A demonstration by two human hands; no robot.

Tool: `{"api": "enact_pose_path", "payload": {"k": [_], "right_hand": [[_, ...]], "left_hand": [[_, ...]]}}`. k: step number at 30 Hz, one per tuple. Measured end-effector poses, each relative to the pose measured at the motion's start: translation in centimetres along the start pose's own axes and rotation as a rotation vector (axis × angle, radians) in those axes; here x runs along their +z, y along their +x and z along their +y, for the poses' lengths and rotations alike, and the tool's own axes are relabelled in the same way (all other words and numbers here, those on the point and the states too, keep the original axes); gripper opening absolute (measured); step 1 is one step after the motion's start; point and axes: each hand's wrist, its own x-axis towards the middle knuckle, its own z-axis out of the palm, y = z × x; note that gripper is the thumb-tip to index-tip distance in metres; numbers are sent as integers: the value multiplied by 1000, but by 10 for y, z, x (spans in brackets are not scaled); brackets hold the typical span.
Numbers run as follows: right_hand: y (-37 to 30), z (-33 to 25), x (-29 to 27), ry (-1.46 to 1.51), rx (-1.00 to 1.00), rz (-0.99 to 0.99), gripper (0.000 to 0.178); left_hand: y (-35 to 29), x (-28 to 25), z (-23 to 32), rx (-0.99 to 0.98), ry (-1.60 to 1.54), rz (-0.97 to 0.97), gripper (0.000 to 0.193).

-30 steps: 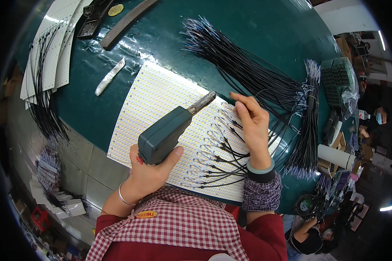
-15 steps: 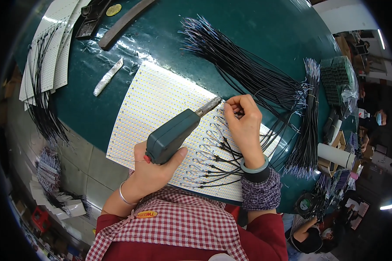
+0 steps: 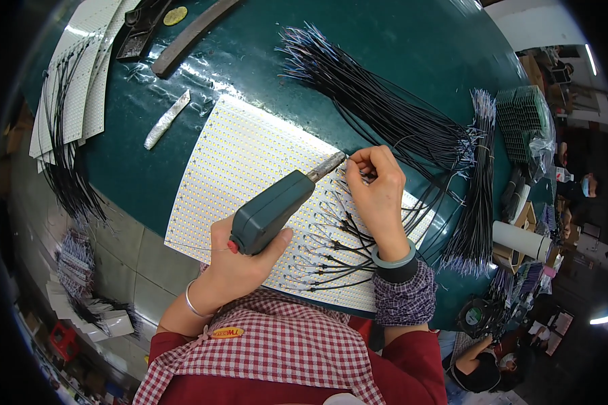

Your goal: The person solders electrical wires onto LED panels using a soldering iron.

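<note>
The left hand grips the soldering gun, now advanced up the LED panel; the right hand pinches a black wire at its tip.

Left hand grips soldering gun; right hand pinches wire — tip meets panel.

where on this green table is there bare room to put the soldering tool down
Bare green tabletop lies beyond the white LED panel sheet, between the long grey strip and the fanned bundle of black wires. A smaller patch lies left of the sheet, around the small silvery bar. The right side is crowded with wire bundles; the left edge holds stacked white panels.
</note>
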Motion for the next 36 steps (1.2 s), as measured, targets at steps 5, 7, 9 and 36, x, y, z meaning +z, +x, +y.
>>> {"api": "enact_pose_path", "payload": {"k": [5,7,9,36], "right_hand": [[1,1,0,1,-17,19,6],[1,0,0,-5,-17,19,7],[1,-1,-1,-7,-11,8,7],[22,-20,22,-173,-387,-357,70]], "left_hand": [[-8,-6,0,48,59,76,18],[-12,-9,0,45,7,118,20],[-17,-13,1,46,-45,160,22],[-97,-66,-30,243,-234,670,31]]}}
